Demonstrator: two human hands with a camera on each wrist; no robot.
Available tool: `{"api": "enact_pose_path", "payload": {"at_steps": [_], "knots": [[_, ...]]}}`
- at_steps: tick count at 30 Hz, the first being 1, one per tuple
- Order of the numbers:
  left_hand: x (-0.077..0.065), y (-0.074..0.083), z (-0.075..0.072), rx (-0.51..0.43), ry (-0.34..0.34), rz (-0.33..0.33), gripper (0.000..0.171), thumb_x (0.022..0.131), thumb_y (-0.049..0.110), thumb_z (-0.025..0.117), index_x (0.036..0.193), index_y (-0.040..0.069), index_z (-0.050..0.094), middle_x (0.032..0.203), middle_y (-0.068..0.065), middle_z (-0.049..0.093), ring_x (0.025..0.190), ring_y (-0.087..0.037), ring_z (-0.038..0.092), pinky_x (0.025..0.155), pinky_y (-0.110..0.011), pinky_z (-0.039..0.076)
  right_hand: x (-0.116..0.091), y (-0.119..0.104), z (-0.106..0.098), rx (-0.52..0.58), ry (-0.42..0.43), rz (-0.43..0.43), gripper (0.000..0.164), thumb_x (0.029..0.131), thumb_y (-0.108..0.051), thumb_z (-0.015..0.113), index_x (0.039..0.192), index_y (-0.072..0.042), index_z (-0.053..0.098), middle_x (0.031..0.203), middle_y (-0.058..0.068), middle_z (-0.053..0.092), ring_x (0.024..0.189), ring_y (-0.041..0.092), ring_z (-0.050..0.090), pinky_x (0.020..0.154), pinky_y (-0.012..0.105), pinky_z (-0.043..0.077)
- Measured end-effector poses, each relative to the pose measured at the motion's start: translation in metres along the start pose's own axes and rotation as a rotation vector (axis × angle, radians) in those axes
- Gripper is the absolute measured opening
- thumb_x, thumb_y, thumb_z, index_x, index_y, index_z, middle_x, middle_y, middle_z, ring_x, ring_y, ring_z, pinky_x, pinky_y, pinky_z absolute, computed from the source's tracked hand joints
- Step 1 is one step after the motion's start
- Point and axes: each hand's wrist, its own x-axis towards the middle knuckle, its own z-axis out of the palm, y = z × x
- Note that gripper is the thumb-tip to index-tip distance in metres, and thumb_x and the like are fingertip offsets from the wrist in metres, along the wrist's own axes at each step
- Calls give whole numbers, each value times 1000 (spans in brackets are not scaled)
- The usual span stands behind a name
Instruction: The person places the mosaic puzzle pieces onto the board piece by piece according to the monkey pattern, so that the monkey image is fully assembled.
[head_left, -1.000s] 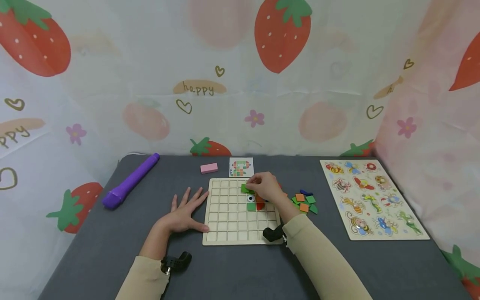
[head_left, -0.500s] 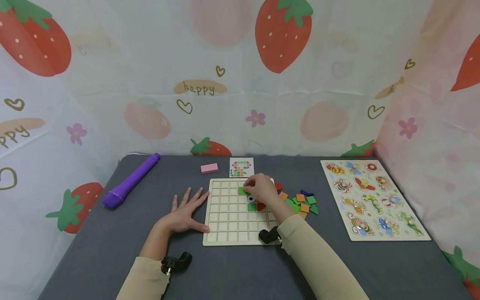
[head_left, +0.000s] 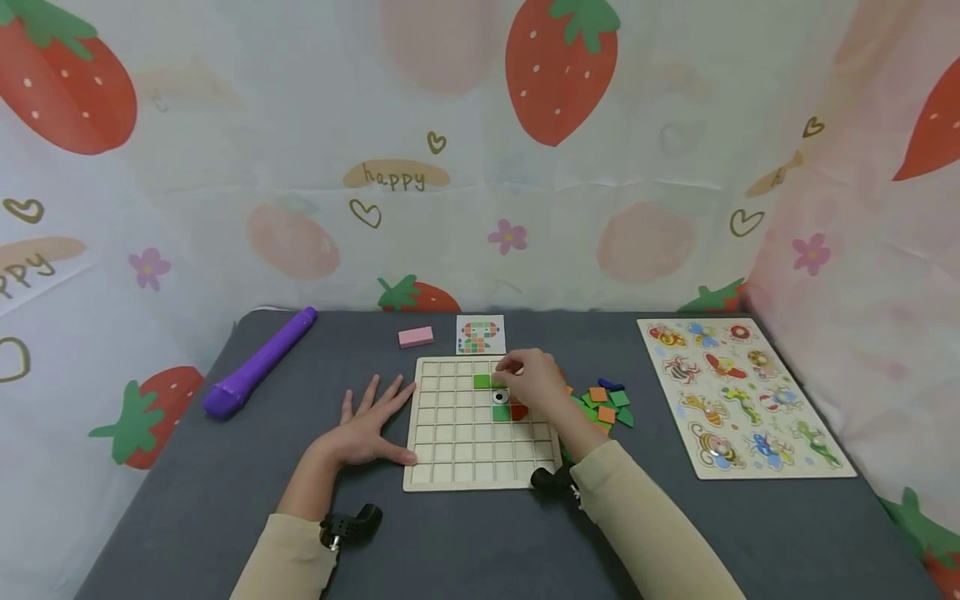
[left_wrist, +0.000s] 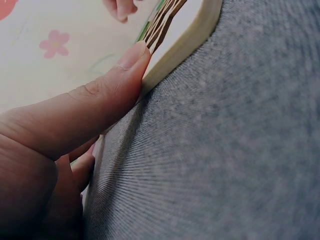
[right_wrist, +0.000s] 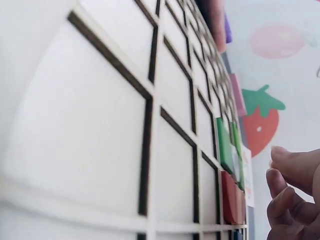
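Observation:
The pale wooden grid board (head_left: 450, 450) lies on the dark cloth. My left hand (head_left: 363, 433) has its fingers spread beside the board, its thumb (left_wrist: 125, 65) touching the edge. My right hand (head_left: 534, 382) hovers over the upper right of the grid, fingers curled, thumb and forefinger tips close together. No tile shows between those fingertips (right_wrist: 280, 151) in the right wrist view. Just left of them a light green tile (head_left: 482, 382) lies in the grid. Below are an eye tile (head_left: 500, 397), a green tile (head_left: 501, 413) and a red tile (right_wrist: 231, 197).
Loose orange, green and blue tiles (head_left: 606, 414) lie right of the board, partly behind the right forearm. A pattern card (head_left: 481, 334) and pink block (head_left: 416, 337) lie beyond it. A purple microphone-shaped object (head_left: 258, 364) is at left, an insect picture board (head_left: 742, 400) at right.
My right hand shifts left with the light green tile, which now lies in the grid, then draws back a little to the right without it. The left hand stays put.

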Motion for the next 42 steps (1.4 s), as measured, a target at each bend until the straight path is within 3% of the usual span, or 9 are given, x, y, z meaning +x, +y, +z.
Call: {"api": "enact_pose_path", "payload": {"at_steps": [18,26,34,39,42], "knots": [[-3,-6,2,19,14,6,119,73,57,85,164,23,16,171,-9,4,155,-40,-17,113,-68,-21,-29,8,-46,-22,77,-8,15,94,-24,74,104,-13,77,94,4,73,82,20,64,67,32,53],[-1,-6,6,3,8,21,118,73,58,84,164,25,16,171,-9,4,155,-39,-18,113,-68,-21,-42,34,-69,-19,96,56,17,95,-26,73,106,-14,76,97,4,73,83,19,65,68,32,54],[-1,-3,3,-3,6,24,118,73,57,85,164,24,16,171,-9,4,155,-40,-18,113,-68,-21,-54,66,-96,-40,96,55,22,98,-24,69,113,-9,74,105,9,74,89,23,68,69,32,55],[-2,0,0,-1,4,22,118,74,55,85,164,22,17,171,-10,4,155,-40,-17,113,-68,-21,-56,80,-103,-54,97,68,22,99,-19,67,115,-5,73,108,13,73,92,26,67,70,32,55],[-1,0,-1,2,1,20,118,74,55,85,164,22,17,171,-9,4,155,-40,-17,113,-68,-21,-56,85,-104,-71,53,88,20,97,-19,69,113,-8,76,109,12,73,94,26,65,71,33,53]]}}
